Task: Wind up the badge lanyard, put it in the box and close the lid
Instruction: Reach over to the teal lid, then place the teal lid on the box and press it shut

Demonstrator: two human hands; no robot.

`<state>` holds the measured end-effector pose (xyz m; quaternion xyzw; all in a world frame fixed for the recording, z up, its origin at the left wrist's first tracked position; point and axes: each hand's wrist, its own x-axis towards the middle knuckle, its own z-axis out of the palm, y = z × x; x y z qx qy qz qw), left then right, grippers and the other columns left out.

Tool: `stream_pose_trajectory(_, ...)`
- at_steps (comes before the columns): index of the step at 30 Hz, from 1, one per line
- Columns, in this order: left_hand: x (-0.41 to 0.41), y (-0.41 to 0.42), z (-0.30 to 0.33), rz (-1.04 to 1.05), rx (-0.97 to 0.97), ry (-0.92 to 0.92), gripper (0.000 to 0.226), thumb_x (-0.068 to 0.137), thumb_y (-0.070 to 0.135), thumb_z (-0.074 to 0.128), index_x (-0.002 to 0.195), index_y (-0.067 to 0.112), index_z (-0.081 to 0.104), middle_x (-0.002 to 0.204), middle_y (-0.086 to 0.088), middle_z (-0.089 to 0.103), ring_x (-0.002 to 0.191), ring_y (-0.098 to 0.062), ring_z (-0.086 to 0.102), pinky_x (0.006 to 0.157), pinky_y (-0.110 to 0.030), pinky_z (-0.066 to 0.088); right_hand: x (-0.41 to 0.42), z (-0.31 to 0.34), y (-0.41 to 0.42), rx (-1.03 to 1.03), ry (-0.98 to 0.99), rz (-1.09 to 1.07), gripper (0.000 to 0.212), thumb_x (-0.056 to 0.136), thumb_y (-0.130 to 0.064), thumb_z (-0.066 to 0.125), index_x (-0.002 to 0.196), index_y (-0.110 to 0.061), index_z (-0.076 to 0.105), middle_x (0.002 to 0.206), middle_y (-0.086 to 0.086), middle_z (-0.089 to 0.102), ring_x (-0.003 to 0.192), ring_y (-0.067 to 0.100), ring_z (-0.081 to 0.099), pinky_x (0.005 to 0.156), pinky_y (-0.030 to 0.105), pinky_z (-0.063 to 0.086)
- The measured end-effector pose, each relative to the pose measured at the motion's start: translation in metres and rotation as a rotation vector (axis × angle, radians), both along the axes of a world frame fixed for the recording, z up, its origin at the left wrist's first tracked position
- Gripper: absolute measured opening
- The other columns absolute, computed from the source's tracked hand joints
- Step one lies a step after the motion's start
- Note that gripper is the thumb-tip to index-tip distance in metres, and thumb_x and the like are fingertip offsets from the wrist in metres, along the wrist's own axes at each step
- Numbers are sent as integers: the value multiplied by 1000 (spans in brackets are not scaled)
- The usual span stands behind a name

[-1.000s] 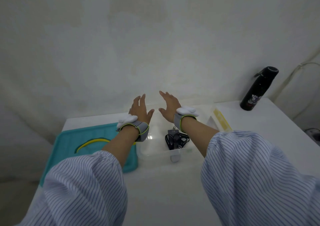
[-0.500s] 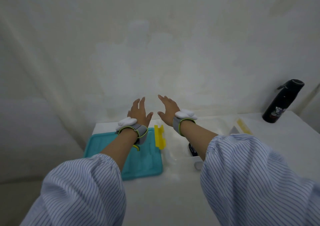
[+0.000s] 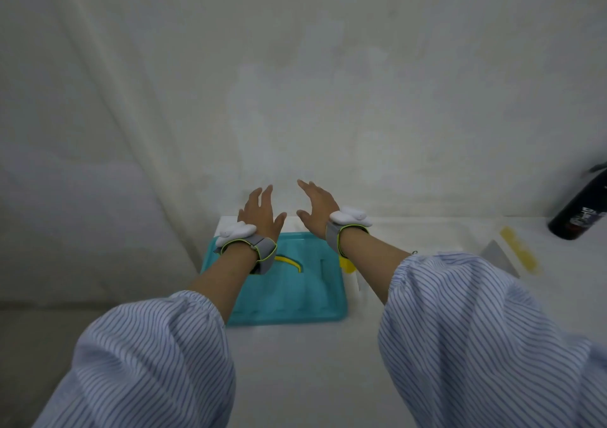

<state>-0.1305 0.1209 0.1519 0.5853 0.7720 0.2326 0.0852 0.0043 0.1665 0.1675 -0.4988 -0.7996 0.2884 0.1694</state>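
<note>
While both arms are reaching out over the white table, the left hand and the right hand are hovering side by side, palms turned toward each other, fingers spread and holding nothing. Grey wrist straps with white pods are sitting on both wrists, and striped sleeves are bunching at the elbows. Below the left forearm a teal tray is lying with a yellow curved piece in it. Just right of the tray, the clear box is mostly hiding behind the right forearm; I cannot tell where the lanyard is. Its lid, yellow-edged, is lying apart, and a black bottle is standing at the far right.
</note>
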Motion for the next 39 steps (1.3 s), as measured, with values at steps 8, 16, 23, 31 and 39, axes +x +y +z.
stream_pose_trajectory(8,-23,-13,-24,11,-43,-1,62,94,28,50,147,16,21,153,-12,22,139,-31,29,111,-48,28,-28,-31,-7,-24,-8,28,63,96,-17,49,151,-20,18,159,11,16,148,27,12,119,35,14)
stream_pose_trajectory(16,-42,-25,-65,40,-105,-36,59,94,25,50,146,14,24,154,-12,22,139,-31,29,112,-48,26,-45,-78,-14,-85,-26,19,60,96,-16,49,150,-19,23,158,10,19,147,25,16,119,32,16)
stream_pose_trajectory(23,-42,-22,-111,45,-173,-52,58,94,27,50,145,16,27,153,-10,24,137,-32,32,112,-49,26,-50,-125,-15,-125,-66,3,58,96,-15,48,149,-17,25,158,11,21,147,27,17,119,34,15)
stream_pose_trajectory(31,-42,-16,-161,29,-179,-73,48,95,29,46,140,15,37,153,-9,25,139,-27,29,112,-48,24,-54,-173,-11,-85,-166,-6,52,98,-22,43,147,-14,28,158,15,17,146,32,14,119,43,14)
stream_pose_trajectory(39,-42,-11,-194,35,-198,-27,45,97,33,41,138,15,38,153,-5,27,141,-22,25,116,-46,14,-56,-207,-16,-12,-209,-37,42,99,-25,40,138,-9,38,156,14,24,146,28,16,119,44,12)
